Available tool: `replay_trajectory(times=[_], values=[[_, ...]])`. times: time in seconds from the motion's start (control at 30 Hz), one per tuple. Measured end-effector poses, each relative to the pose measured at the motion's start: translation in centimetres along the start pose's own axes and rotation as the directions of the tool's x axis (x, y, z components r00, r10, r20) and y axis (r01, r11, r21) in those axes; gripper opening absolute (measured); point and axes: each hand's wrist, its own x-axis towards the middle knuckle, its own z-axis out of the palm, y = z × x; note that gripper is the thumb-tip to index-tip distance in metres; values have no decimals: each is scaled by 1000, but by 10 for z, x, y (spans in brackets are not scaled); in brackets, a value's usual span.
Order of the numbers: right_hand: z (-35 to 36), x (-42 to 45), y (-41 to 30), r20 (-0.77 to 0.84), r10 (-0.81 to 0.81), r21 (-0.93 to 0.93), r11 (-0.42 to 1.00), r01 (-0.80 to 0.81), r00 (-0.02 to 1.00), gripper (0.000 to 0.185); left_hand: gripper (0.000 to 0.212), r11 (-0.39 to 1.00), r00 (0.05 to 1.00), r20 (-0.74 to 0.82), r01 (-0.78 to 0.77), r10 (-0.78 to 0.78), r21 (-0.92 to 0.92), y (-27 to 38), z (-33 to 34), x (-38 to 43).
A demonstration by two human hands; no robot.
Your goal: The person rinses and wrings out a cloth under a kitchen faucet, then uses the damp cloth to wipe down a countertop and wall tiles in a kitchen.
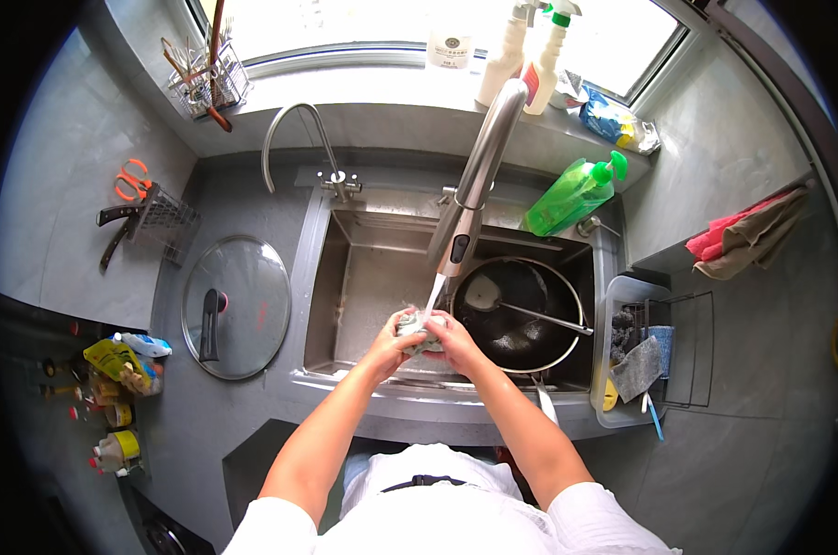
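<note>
Both of my hands hold a wet, crumpled pale cloth (pixel 413 325) over the front part of the steel sink (pixel 377 270). My left hand (pixel 389 347) grips its left side, and my right hand (pixel 455 341) presses on it from the right. Water (pixel 433 298) runs from the pull-out faucet (pixel 460 239) onto the cloth. Just right of my hands, a dark wok (pixel 516 305) sits in the sink. A ladle (pixel 540 316) lies in the wok, its bowl in murky liquid and its handle across the right rim.
A glass lid (pixel 242 326) lies on the left counter, near a knife rack (pixel 162 225). Behind the sink's right side stands a green pump bottle (pixel 571 198). A plastic bin (pixel 609 409) of scrubbers is at right. Spray bottles (pixel 505 52) line the sill. A thin faucet (pixel 328 152) rises back left.
</note>
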Motion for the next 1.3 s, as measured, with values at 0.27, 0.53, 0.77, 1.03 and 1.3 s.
replay_trajectory(times=[0.27, 0.53, 0.77, 1.03, 1.3], values=[[34, -32, 9, 216, -925, -728, 63, 683, 314, 26, 55, 784, 945, 202, 326, -257, -529, -12, 32, 33], [15, -12, -4, 203, -888, -781, 107, 616, 412, 28, 39, 881, 988, 75, 153, -134, -448, 10, 80, 58], [-29, 43, -11, -132, -652, -366, 732, 575, 746, 43, 73, 941, 973, 210, 160, -99, -297, 48, 77, 47], [-6, -57, -74, 529, -340, -105, 883, 457, 778, 53, 103, 883, 730, 638, 440, -247, -161, 52, 11, 12], [14, -39, -70, 517, -336, -308, 786, 537, 788, 41, 30, 868, 829, 335, 314, -448, 385, 39, 18, 27]])
